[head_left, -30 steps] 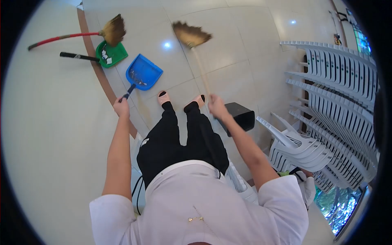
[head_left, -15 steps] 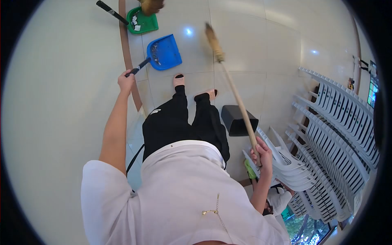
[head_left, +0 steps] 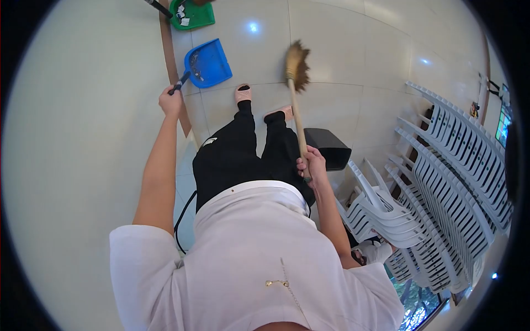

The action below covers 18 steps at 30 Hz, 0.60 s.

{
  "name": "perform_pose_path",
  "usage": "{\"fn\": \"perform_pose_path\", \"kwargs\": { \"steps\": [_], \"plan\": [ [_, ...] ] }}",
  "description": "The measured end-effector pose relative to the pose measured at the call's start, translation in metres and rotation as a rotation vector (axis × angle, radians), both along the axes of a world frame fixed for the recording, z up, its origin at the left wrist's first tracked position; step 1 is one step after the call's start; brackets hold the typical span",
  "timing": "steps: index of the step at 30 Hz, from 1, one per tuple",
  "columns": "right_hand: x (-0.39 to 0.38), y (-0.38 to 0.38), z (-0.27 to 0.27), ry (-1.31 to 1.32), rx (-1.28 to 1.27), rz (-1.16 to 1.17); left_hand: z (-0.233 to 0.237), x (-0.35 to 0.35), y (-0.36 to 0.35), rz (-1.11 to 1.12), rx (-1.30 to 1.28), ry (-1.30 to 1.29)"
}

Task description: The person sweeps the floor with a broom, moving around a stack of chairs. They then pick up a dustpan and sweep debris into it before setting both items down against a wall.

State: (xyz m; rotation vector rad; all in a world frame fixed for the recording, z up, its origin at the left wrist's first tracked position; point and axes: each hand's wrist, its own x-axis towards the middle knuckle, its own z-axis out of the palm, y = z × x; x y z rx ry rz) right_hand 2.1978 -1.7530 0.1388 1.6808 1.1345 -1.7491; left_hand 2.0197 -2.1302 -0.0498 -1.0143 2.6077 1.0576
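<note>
My left hand is closed around the black handle of a blue dustpan, which lies near the wall with dark debris in its pan. My right hand grips the wooden handle of a broom close to its end. The broom's brown bristles are fanned out over the floor, to the right of the dustpan and apart from it. A green dustpan holding white scraps sits beyond the blue one, partly cut off by the top edge of the view.
Stacks of white plastic chairs fill the right side. A dark grey bin stands by my right leg. The wall runs along the left. Another person is partly hidden behind the chairs.
My right hand has moved left and forward, bringing the broom more upright in view, its bristles now spread wide. The blue dustpan has shifted slightly left.
</note>
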Motion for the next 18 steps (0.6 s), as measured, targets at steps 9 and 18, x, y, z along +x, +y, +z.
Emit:
{"fn": "perform_pose_path", "kwargs": {
  "steps": [9, 18],
  "plan": [
    [-0.027, -0.007, 0.028, 0.118, -0.437, -0.030, 0.016, -0.020, 0.020, -0.012, -0.128, -0.037],
    [-0.018, 0.059, 0.128, 0.063, -0.064, 0.126, 0.016, 0.021, -0.060, 0.036, -0.015, -0.030]
  ]
}}
